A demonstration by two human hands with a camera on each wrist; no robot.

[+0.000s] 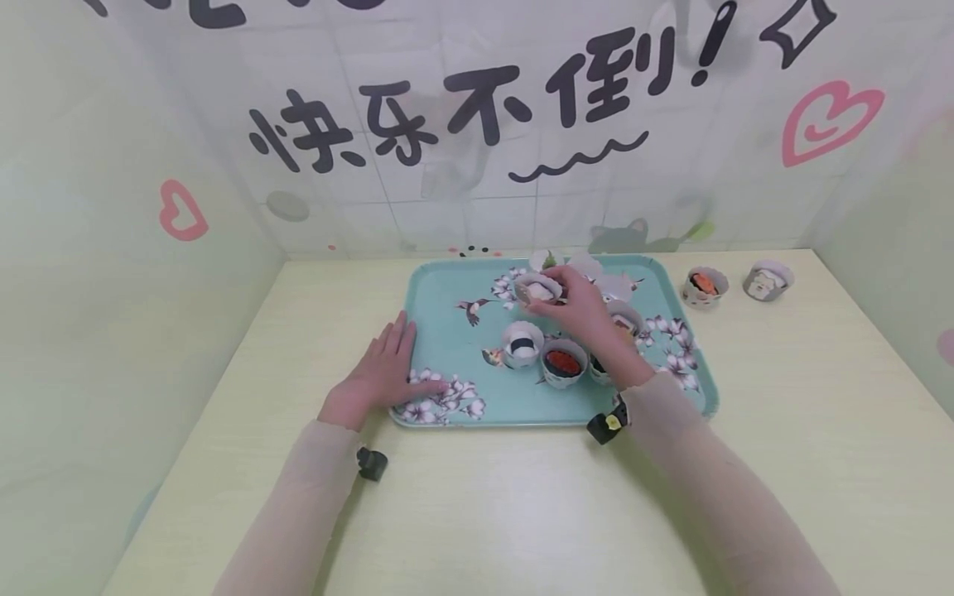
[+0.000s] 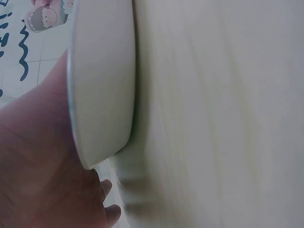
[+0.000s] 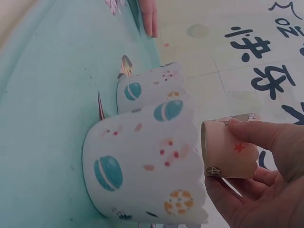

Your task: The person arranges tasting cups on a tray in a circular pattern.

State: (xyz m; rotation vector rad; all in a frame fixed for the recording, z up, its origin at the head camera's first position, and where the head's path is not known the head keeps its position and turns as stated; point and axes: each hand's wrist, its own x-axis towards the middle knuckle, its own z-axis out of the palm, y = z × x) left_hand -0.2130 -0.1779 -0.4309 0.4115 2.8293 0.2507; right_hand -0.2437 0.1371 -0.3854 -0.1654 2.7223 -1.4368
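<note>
A light blue flowered tray (image 1: 440,290) lies on the table. At its left edge rests my left hand (image 1: 376,372), fingers straight along the outside and thumb over the rim. My right hand (image 1: 585,310) pinches a small paper cup (image 1: 538,290) with whitish contents above the tray; in the right wrist view this cup (image 3: 230,147) is held between thumb and fingers. Nearer to me on the tray stand a cup with a white, black-banded piece (image 1: 522,344) and a cup with a red topping (image 1: 563,364). The right forearm partly covers other cups.
Behind my right hand, more paper cups stand on the tray, one with something green (image 1: 548,260). Off the tray at the right are a cup with orange contents (image 1: 704,288) and another pale cup (image 1: 768,281). A printed curtain (image 1: 469,182) hangs behind the table.
</note>
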